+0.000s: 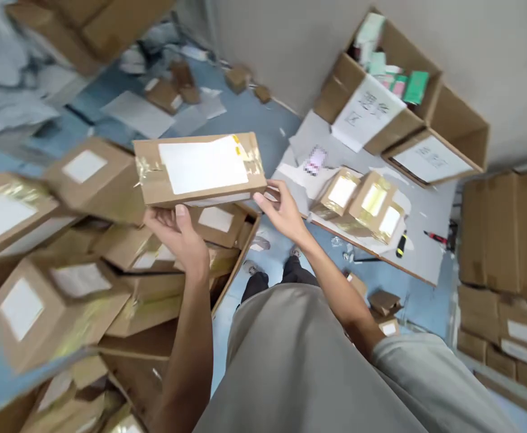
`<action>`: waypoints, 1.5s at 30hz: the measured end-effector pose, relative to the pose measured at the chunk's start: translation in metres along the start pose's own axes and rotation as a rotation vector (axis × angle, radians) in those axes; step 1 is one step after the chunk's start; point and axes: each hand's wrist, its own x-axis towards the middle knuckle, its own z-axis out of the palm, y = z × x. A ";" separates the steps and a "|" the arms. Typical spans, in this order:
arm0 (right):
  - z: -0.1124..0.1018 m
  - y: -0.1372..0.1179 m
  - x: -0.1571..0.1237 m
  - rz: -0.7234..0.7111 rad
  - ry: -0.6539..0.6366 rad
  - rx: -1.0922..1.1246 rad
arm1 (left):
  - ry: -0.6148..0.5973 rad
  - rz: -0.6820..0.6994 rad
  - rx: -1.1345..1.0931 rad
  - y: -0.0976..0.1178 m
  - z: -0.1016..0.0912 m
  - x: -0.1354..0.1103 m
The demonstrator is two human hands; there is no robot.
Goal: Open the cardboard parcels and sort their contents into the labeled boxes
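Note:
A flat brown cardboard parcel (200,168) with a white label and clear tape is held up in front of me. My left hand (177,234) grips its near lower edge, thumb pressed against the side. My right hand (281,207) holds its right end, fingers curled round the corner. Below and to the left lies a heap of similar taped, labelled parcels (65,282) inside a large open carton (227,276).
A grey sheet (420,210) on the blue floor carries three small taped parcels (362,201), a marker and a yellow-black cutter (401,243). Open cartons (380,90) with green and pink packs stand by the wall. Stacked boxes (506,264) at the right; scattered paper and boxes behind.

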 end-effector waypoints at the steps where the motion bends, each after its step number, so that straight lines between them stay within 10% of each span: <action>1: -0.034 0.001 -0.016 0.031 0.090 0.001 | -0.061 0.031 -0.032 0.011 0.031 -0.003; 6: -0.190 0.017 -0.121 0.193 0.524 -0.020 | -0.517 0.193 -0.138 0.078 0.191 -0.070; 14: -0.376 0.082 -0.290 0.424 1.084 0.118 | -1.170 0.424 -0.109 0.142 0.427 -0.262; 18: -0.429 0.130 -0.326 0.563 1.272 0.144 | -1.418 0.376 -0.010 0.132 0.524 -0.340; 23: -0.440 0.178 -0.325 0.626 1.360 0.354 | -1.518 0.411 0.197 0.114 0.590 -0.389; 31: -0.420 0.202 -0.325 0.738 1.119 0.442 | -1.684 0.386 0.458 0.102 0.613 -0.398; 35: -0.457 0.218 -0.323 0.840 1.021 -0.036 | -1.538 0.389 0.235 0.085 0.555 -0.328; 40: -0.500 0.233 -0.292 0.775 0.932 -0.023 | -0.804 0.167 0.438 0.033 0.451 -0.169; 45: -0.498 0.231 -0.259 0.664 0.893 -0.028 | -0.986 -0.391 0.620 -0.014 0.403 -0.104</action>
